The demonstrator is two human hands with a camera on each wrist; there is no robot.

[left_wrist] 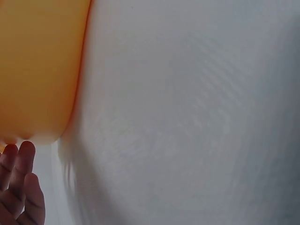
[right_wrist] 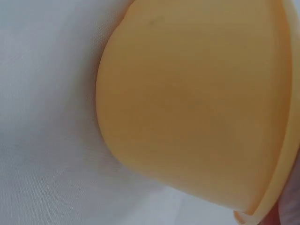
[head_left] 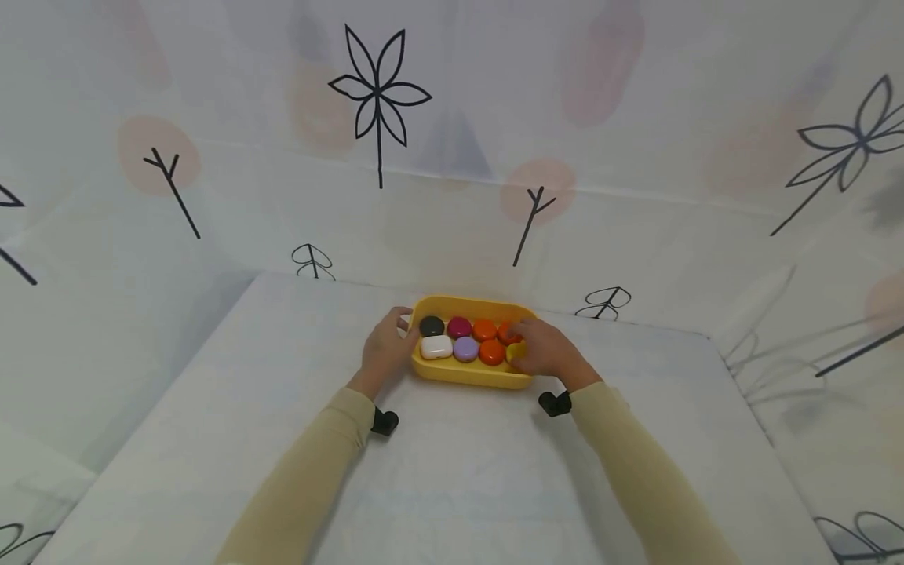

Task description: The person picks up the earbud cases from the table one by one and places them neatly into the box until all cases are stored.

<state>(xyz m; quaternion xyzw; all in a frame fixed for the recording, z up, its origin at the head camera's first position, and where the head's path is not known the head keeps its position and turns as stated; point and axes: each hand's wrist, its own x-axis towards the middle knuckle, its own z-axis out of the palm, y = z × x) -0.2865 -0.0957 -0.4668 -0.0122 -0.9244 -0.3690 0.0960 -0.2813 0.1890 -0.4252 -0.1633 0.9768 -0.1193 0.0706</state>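
A yellow oblong basket (head_left: 469, 378) with rounded ends sits at the far side of the table, holding several small glossy rounded pieces in two rows. My left hand (head_left: 387, 345) is at its left end, beside a dark grey round piece (head_left: 431, 326) and a white oblong piece (head_left: 436, 347). In the left wrist view, fairly straight fingertips touch the basket's outer wall (left_wrist: 37, 70). At the other end my right hand (head_left: 547, 349) reaches over the rim, finger and thumb pinching a yellow round piece (head_left: 514, 352). Its fingers partly cover an orange round piece (head_left: 507, 333).
Magenta (head_left: 460, 327), lilac (head_left: 466, 349), orange (head_left: 484, 329) and red-orange (head_left: 492, 352) round pieces lie in the basket. The white-covered table (head_left: 459, 471) meets a patterned cloth backdrop (head_left: 452, 220) just behind it. A black clip (head_left: 384, 422) shows at the left sleeve.
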